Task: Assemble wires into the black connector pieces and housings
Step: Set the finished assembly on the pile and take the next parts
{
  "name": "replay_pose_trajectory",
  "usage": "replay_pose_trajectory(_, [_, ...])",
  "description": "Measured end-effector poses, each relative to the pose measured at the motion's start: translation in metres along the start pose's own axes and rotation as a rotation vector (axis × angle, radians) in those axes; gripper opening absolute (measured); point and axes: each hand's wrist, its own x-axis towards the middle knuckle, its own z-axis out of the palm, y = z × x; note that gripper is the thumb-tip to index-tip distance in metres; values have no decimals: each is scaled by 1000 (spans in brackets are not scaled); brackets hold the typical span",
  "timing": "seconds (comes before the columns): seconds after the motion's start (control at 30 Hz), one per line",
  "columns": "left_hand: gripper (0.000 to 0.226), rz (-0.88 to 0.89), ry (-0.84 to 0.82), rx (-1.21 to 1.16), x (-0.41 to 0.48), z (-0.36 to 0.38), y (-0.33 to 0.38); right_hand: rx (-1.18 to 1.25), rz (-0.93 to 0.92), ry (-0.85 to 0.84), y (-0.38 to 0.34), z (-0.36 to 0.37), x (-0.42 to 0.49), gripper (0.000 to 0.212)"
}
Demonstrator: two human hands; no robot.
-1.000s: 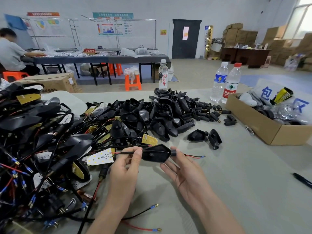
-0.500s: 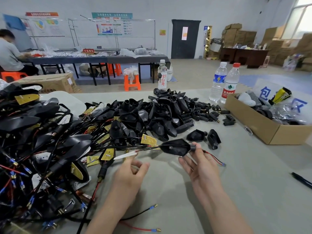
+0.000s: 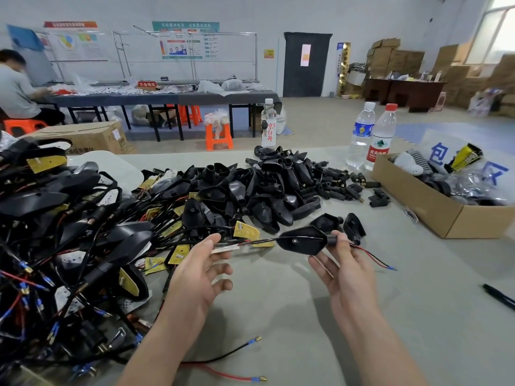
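Observation:
My right hand (image 3: pixel 347 277) pinches the short neck of a black housing (image 3: pixel 302 240) and holds it above the table. A red and black wire pair (image 3: pixel 373 257) with a blue tip comes out of the neck to the right. On the housing's left the wires run to a small white circuit strip (image 3: pixel 227 248). My left hand (image 3: pixel 199 274) is spread with straight fingers, its fingertips against that strip. A heap of loose black housings (image 3: pixel 264 190) lies just behind.
Tangled wired assemblies (image 3: pixel 55 246) fill the table's left side. A cardboard box (image 3: pixel 434 210) of parts stands at the right, three water bottles (image 3: pixel 381 137) behind. Two single housings (image 3: pixel 354 228) lie near my right hand. A black pen (image 3: pixel 498 296) lies far right; loose wires (image 3: pixel 223 358) near me.
My right hand has drawn the housing to the right and a little up, so more wire shows past its neck. My left hand's fingers have spread from a pinch on the strip.

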Motion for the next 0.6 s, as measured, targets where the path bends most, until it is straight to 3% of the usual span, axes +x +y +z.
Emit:
replay_pose_trajectory(0.23, [25, 242, -60, 313, -10, -6, -6, -45, 108, -96, 6, 6, -6, 27])
replay_pose_trajectory(0.6, [9, 334, -68, 529, -21, 5, -12, -108, 162, -254, 26, 22, -21, 39])
